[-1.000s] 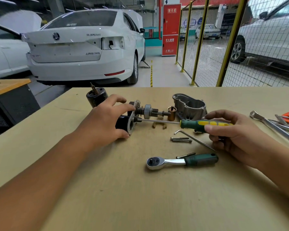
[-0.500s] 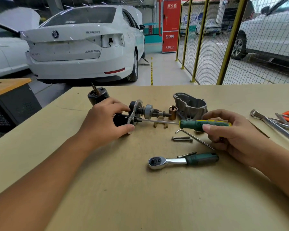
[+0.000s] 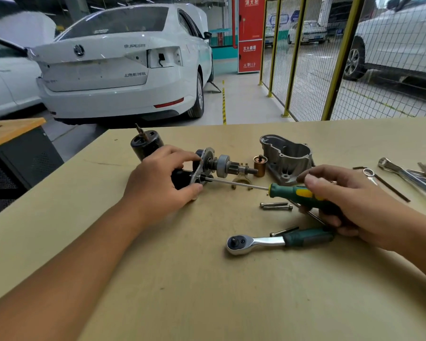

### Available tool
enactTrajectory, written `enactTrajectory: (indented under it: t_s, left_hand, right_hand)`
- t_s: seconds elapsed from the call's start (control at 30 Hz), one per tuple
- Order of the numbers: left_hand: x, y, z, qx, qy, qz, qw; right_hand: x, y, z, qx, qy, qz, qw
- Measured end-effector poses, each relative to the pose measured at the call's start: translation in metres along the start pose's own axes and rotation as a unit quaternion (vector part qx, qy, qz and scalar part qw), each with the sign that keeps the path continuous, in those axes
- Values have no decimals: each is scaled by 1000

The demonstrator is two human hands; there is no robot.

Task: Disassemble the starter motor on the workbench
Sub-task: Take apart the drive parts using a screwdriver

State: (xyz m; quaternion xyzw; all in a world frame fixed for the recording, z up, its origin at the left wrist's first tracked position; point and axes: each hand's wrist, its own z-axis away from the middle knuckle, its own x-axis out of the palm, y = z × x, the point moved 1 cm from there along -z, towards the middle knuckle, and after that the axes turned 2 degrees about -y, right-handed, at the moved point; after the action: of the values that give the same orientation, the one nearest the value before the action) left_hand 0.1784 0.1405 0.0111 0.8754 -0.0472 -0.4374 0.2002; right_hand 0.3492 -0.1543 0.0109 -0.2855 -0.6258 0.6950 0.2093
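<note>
The starter motor's inner assembly (image 3: 214, 166), a metal plate with shaft, gear and black solenoid, lies on its side on the workbench (image 3: 182, 279). My left hand (image 3: 158, 185) grips its black body and plate from the left. My right hand (image 3: 342, 200) holds a green and yellow screwdriver (image 3: 288, 190), whose thin shaft reaches left to a screw on the plate. The black motor casing (image 3: 145, 143) stands behind my left hand. The grey aluminium nose housing (image 3: 287, 157) lies behind the screwdriver.
A copper plunger (image 3: 260, 164) and a brass fork (image 3: 241, 180) sit by the shaft. Two long bolts (image 3: 276, 206), a hex key and a ratchet wrench (image 3: 276, 241) lie in front of my right hand. Spanners (image 3: 408, 178) rest at the right edge. Cars stand beyond the bench.
My left hand has shifted its hold on the assembly, with the thumb now lower under the plate. My right hand has turned slightly on the screwdriver handle.
</note>
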Motion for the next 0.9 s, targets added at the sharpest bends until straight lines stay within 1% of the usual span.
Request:
enactTrajectory:
  t_s: [0.1,0.2,0.27,0.33,0.47,0.53,0.67,0.77,0.83,0.9]
  left_hand:
    - [-8,-10,-1,-22,-10,62,998]
    - [-12,-23,-3,-80,-33,129,988]
    - [-11,-31,-4,-99,-52,141,984]
    - [-11,-35,-5,-98,-63,136,984]
    - [-12,-34,-5,-77,-75,118,987]
    - [-15,-33,-5,-69,-82,102,989]
    - [-18,-29,-5,-44,-89,94,991]
    - [-15,-25,-5,-29,-90,96,991]
    - [-14,-24,-5,-28,-88,99,991]
    - [-14,-23,-5,-30,-88,104,990]
  right_hand:
    - [-1,2,-2,9,20,-18,1000]
    - [-5,5,-4,-22,39,-50,998]
    - [-5,5,-5,-38,52,-90,994]
    - [-3,3,-4,-40,56,-115,991]
    - [1,-2,0,5,37,-63,997]
    - [-1,-2,0,-3,39,-66,997]
    - [-10,2,-3,-46,58,-114,991]
    - [-13,3,-5,-37,57,-155,986]
    - [-12,2,-5,-13,51,-140,989]
    - [-15,1,-5,8,64,-97,993]
